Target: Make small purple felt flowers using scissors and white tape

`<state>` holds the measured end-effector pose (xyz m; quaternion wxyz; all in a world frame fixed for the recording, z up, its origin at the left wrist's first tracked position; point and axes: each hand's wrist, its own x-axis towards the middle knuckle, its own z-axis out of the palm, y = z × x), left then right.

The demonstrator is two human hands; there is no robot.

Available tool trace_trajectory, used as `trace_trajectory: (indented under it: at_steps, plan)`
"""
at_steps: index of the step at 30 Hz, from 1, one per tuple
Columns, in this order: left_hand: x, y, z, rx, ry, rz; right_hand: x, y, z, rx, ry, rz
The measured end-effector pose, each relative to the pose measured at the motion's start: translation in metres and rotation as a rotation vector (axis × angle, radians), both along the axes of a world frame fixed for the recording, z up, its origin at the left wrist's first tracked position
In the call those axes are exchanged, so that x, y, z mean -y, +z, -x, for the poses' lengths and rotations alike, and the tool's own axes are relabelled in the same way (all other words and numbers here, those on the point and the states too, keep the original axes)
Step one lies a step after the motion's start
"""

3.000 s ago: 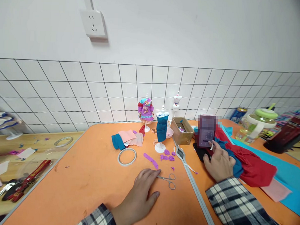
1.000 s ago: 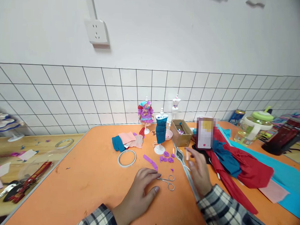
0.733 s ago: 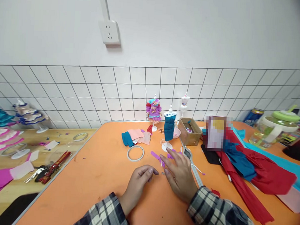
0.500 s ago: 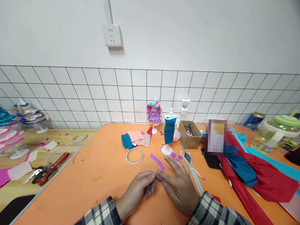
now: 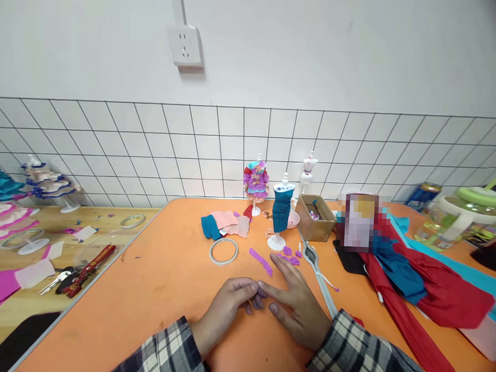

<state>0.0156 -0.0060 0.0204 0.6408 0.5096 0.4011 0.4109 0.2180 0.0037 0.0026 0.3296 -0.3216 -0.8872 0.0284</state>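
Observation:
Over the orange table my left hand has its fingers curled, thumb against the index finger; anything between them is too small to make out. My right hand has its fingers spread, and its index fingertip touches the left hand's fingertips. Just beyond lies a purple fabric strip, with small purple pieces to its right. A small dress form wrapped in teal cloth stands behind them on a white base. Left of the strip lies a roll of tape, in front of folded teal and pink cloth.
A dressed form, a bare white form and a cardboard box stand at the back. Grey scissors or tool lie right of my right hand, before red cloth and a jug. Keys lie left.
The view has tilted slightly. The right hand's fingertips have shifted a little off the purple pieces, more of which now show. The left hand's fingers remain curled.

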Motion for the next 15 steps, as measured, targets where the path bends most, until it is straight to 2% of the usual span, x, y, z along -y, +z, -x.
trace_trajectory:
  at_steps: [8,15]
  plan:
    - [-0.0015,0.0013,-0.0004,-0.094,0.055,-0.015,0.0025,0.001,0.0033,0.023,0.018,0.031]
    - [-0.0016,0.0008,-0.0006,-0.055,0.099,-0.019,0.0063,0.0004,0.0041,0.002,0.013,0.169]
